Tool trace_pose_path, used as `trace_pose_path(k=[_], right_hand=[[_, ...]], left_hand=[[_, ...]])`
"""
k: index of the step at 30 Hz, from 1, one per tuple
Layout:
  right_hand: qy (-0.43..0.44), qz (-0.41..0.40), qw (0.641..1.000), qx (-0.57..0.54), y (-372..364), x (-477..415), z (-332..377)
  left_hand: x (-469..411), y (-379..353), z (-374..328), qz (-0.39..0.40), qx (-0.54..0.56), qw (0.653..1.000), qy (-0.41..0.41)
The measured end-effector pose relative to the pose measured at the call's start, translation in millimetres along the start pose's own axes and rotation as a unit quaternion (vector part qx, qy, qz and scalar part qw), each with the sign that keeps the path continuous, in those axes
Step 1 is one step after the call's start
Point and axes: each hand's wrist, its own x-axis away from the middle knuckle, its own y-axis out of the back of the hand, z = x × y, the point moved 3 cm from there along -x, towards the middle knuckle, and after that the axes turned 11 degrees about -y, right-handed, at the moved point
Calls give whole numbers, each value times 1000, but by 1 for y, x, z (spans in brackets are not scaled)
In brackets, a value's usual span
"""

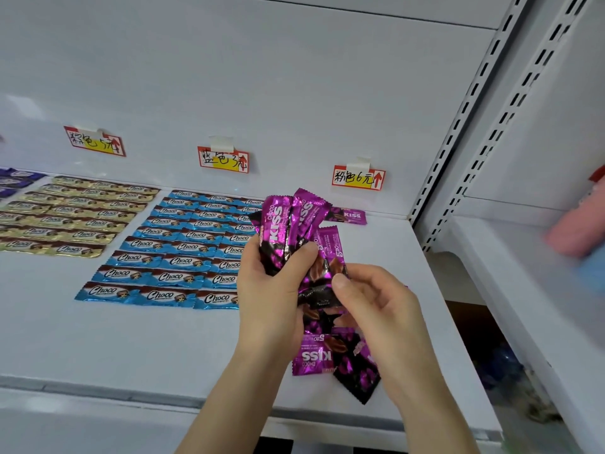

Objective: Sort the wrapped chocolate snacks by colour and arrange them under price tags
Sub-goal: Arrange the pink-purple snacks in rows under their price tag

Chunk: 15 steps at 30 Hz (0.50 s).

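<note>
Now the white shelf (98, 342) carries most of the sorted work. The biggest group is the blue snacks (176, 257), laid flat in neat rows near the middle. Left of them lie the gold snacks (65, 217) in the same way, and a few dark purple snacks (13, 181) show at the far left edge.

In front of the blue rows, above the shelf, both hands hold a bunch of pink snacks (288, 224). The left hand (271, 290) is closed around the bunch, and the wrappers fan out above its fingers. The right hand (370, 299) pinches one wrapper in the middle of the bunch between thumb and fingers. Some more wrappers hang below both hands. One single pink snack (348, 216) lies already at the back of the shelf, under the right price tag (358, 177).

The bunch looks loose and the foil probably slides easily. A pull on one wrapper may therefore drag others out. They could fall past the front edge, or land on the blue rows and disorder them. The hanging wrappers seem the least secure.

The pink wrappers read "CHOCO KISS"; the blue and gold ones read "Choco". The middle price tag (223, 159) says "蓝色 3元" in handwriting and the right one "粉色 6元", each with a red arrow pointing up. The left price tag (95, 141) is too blurred to read surely.
</note>
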Motion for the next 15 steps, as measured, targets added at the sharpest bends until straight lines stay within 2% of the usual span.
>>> trace_pose_path(k=[2, 5, 11, 15], right_hand=[[-33, 28, 999, -4, 3, -5, 4], [-28, 38, 999, 2, 8, -16, 14], [-37, -5, 984, -174, 27, -35, 24], [1, -11, 983, -181, 27, -35, 21]], left_hand=[[-1, -1, -2, 31, -16, 999, -1], [1, -4, -3, 66, -38, 997, -2], [-4, 6, -5, 14, -10, 1000, 18], [2, 4, -1, 19, 2, 998, 56]])
